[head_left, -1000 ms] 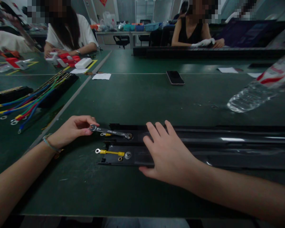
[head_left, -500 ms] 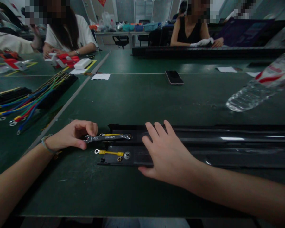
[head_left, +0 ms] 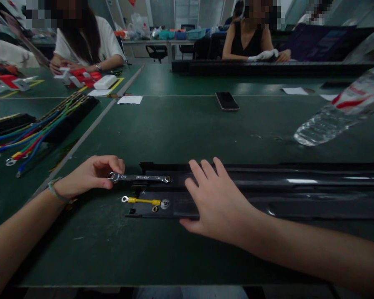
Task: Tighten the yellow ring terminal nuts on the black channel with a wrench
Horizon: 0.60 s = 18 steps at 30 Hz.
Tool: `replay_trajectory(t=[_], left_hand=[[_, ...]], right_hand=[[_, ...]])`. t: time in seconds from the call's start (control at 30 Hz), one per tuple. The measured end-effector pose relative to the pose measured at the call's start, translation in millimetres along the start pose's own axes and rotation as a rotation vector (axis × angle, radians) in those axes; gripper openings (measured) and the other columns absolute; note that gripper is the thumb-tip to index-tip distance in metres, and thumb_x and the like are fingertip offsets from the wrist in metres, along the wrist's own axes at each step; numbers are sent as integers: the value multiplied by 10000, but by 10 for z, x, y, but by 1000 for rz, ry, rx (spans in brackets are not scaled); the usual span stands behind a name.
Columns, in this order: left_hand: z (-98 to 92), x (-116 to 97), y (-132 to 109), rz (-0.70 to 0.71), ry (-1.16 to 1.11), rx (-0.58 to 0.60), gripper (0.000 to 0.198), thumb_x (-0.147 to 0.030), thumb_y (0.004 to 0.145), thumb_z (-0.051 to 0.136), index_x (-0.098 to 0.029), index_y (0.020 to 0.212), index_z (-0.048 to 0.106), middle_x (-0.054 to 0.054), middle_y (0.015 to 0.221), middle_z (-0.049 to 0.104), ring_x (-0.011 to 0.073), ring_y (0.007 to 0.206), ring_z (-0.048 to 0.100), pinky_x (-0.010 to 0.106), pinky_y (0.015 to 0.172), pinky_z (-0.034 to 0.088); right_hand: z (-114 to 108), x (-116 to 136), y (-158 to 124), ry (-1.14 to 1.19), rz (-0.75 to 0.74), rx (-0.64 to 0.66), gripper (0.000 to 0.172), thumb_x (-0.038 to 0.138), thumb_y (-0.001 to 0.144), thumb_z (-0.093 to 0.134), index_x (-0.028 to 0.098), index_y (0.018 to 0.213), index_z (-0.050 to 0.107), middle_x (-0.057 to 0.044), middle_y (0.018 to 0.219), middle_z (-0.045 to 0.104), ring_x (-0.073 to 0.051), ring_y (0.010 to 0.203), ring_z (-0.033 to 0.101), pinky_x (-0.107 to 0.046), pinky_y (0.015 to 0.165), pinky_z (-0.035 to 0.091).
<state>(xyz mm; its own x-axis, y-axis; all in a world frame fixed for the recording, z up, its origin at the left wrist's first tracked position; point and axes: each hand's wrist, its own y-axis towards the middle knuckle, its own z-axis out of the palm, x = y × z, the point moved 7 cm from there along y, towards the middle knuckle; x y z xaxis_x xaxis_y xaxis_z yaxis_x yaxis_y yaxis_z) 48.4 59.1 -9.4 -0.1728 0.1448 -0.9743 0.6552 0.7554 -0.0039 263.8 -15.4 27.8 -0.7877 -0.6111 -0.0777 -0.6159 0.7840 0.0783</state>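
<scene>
Between the thumb and fingers of my left hand (head_left: 95, 176) is the open end of a combination wrench (head_left: 140, 178). Its ring end sits around a fastener on the far one of two long black metal channels (head_left: 262, 179). My right hand (head_left: 220, 199) lies spread over both channels, thumb at the near edge. On the near channel (head_left: 299, 204), a short yellow wire (head_left: 143, 201) with ring terminals reaches from a round stud (head_left: 165, 204) out past the channel's end. A small brass nut (head_left: 155, 209) lies beside that wire.
A bundle of coloured cables (head_left: 40, 133) with ring lugs lies at the left. Farther off are a phone (head_left: 227, 101), a paper slip (head_left: 129, 100) and a tilted water bottle (head_left: 330, 110) at the right. Co-workers sit across the green table (head_left: 174, 128).
The wrench has swung slightly, its handle now covering the yellow wire seen behind it before. My left hand moved a little with it. My right hand stays on the channels.
</scene>
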Motion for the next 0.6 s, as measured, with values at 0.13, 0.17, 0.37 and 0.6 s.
replay_trajectory(t=[0.13, 0.17, 0.37, 0.6], left_hand=[[-62, 23, -3, -10, 46, -69, 145, -120, 651, 611, -195, 771, 582, -13, 701, 520, 125, 641, 471, 219, 565, 373], [-82, 27, -5, -15, 61, -95, 147, -118, 654, 604, -193, 780, 585, -12, 705, 523, 121, 639, 473, 213, 564, 374], [-195, 66, -19, -82, 123, -246, 167, -139, 651, 618, -183, 812, 615, -4, 724, 549, 106, 634, 503, 197, 573, 388], [-239, 97, -12, -156, 126, -335, 177, -158, 624, 638, -190, 799, 635, 1, 734, 586, 102, 616, 516, 193, 553, 397]], right_hand=[[-8, 8, 4, 7, 2, -11, 614, 613, 661, 439, 99, 974, 567, -247, 1257, 387, -392, 1139, 336, -559, 937, 176], [-10, 9, 6, 11, 3, -10, 611, 611, 662, 442, 100, 973, 567, -247, 1258, 387, -391, 1140, 335, -558, 937, 176], [-15, 10, 1, 21, 4, 1, 622, 611, 660, 444, 96, 988, 565, -251, 1263, 384, -396, 1145, 329, -560, 935, 183], [-8, 22, 1, 16, -3, 2, 631, 617, 665, 431, 98, 997, 565, -250, 1266, 381, -394, 1148, 330, -562, 932, 189]])
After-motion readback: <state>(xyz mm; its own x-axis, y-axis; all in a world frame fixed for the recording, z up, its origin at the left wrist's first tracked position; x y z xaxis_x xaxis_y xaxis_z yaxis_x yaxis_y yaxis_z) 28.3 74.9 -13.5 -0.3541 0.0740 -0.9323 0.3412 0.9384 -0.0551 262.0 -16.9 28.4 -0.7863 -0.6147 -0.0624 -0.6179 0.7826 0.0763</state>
